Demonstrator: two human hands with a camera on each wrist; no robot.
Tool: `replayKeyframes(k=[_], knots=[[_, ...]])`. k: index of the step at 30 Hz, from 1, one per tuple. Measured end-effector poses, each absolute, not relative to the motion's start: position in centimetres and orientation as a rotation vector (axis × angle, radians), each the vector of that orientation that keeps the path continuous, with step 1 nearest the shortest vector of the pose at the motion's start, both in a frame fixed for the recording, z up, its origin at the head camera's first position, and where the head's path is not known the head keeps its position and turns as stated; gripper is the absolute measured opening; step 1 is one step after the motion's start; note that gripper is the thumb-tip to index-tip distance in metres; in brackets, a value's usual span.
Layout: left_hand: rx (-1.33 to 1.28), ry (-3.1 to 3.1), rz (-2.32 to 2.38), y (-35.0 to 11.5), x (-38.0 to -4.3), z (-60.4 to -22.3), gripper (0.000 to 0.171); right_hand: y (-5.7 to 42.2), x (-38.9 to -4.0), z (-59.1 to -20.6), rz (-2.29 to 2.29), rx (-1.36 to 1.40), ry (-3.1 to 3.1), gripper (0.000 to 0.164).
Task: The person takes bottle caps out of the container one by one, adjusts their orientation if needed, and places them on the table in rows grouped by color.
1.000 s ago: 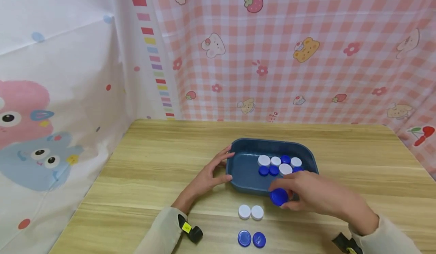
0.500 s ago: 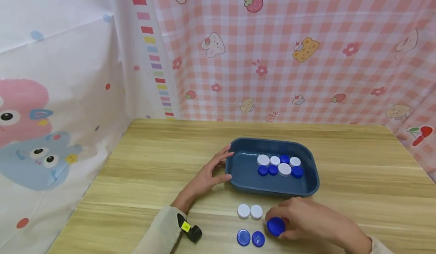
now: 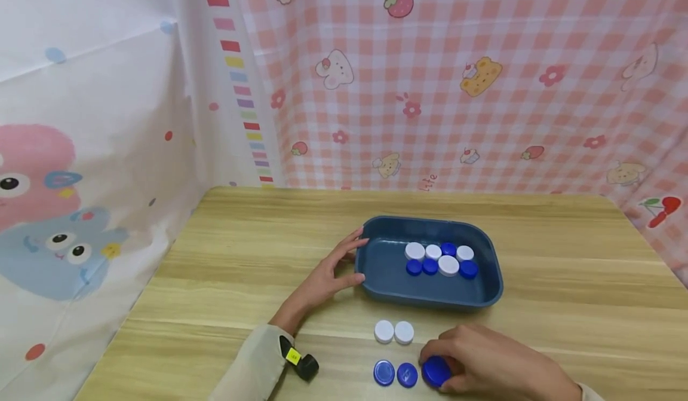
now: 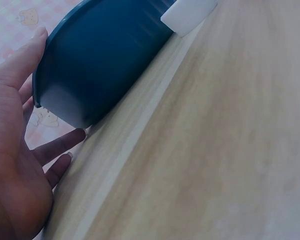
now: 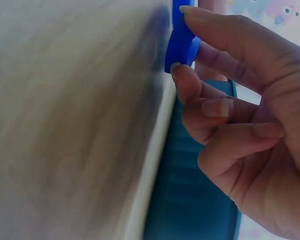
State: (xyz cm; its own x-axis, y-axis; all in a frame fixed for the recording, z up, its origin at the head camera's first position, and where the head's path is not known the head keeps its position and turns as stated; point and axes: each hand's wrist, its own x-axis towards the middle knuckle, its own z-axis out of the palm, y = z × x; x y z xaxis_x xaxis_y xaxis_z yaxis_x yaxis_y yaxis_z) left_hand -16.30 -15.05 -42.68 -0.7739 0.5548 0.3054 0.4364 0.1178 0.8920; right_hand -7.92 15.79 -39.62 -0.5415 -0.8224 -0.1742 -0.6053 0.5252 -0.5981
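In the head view my right hand point(image 3: 484, 356) pinches a large blue bottle cap point(image 3: 436, 372) between thumb and fingertips, at the table surface. The right wrist view shows this cap point(image 5: 182, 46) tilted a little, its edge between the fingertips. It is at the right end of a row with two smaller blue caps point(image 3: 384, 373). Behind that row lie two white caps point(image 3: 394, 331) side by side. My left hand point(image 3: 326, 281) rests against the left end of a dark blue tray point(image 3: 387, 281), fingers spread and fairly straight, with tips at its rim.
Inside the tray, white caps point(image 3: 448, 265) and blue caps point(image 3: 469, 269) sit grouped toward the right side. The wooden table point(image 3: 242, 257) ends at a pink checked cloth point(image 3: 430, 90) behind and a white printed cloth point(image 3: 107, 120) on the left.
My right hand has carried the large blue cap from the tray's front edge toward me and down, beside the two blue caps. The left hand has stayed at the tray.
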Motion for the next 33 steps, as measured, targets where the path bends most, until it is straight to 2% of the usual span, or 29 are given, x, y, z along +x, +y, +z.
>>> replayKeyframes(k=[22,33], knots=[[1.003,2.247,1.764,-15.08,-16.41,-42.67,0.060,15.63,-7.94,-40.45,-0.627,-1.183,2.324,0.032],[0.997,2.246,1.767,-15.05,-16.36,-42.61,0.060,15.62,-7.97,-39.91,-0.648,-1.086,2.287,0.041]])
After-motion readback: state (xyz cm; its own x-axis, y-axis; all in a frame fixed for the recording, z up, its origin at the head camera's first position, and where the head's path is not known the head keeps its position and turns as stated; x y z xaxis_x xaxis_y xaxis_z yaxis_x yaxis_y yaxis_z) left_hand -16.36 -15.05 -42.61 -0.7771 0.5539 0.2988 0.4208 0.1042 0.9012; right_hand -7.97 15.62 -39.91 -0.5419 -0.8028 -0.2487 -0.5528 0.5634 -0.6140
